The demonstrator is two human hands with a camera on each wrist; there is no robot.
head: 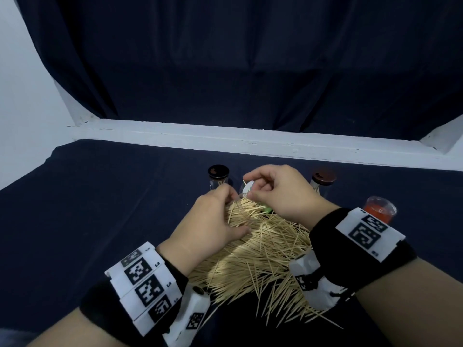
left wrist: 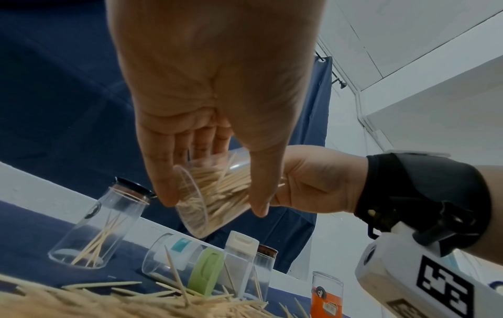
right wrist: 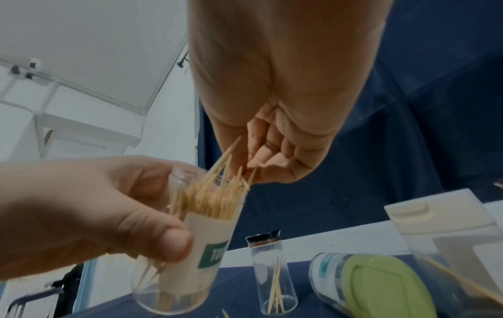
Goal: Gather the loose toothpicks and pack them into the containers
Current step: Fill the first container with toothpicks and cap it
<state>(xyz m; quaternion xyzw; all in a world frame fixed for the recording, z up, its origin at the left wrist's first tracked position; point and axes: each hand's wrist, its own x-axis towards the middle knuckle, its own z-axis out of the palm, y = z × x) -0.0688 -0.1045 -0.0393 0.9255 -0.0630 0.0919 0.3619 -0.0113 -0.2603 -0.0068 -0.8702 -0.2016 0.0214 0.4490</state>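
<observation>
Clear plastic, the container (right wrist: 190, 247) in hand is tilted above the counter (head: 100, 196), gripped round its white-labelled wall by the left hand (head: 213, 221), thumb and fingers curled about it. The right hand (head: 280, 191) pinches a small bunch of toothpicks (right wrist: 217, 187) at the open mouth, their points standing out above the rim. To do this step well, I judge the bunch should be squared so the sticks lie parallel, the tube held steady, and the sticks eased down along the wall; several splay out, and a crooked one could snag the rim or spill. Most of the work seems to remain, since the loose pile (head: 255, 259) spreads wide on the dark cloth below both wrists. The head view shows that pile and the row of other jars behind it: a black-capped jar (head: 218, 177), a brown-capped one (head: 323, 180) and an orange-labelled one (head: 379, 211), yet it hides the held tube almost wholly behind the knuckles. The right wrist view shows the mouth, the label and how full the tube is. The left wrist view shows it from the base, and also a green-lidded container (left wrist: 190, 269) lying on its side by the pile.
</observation>
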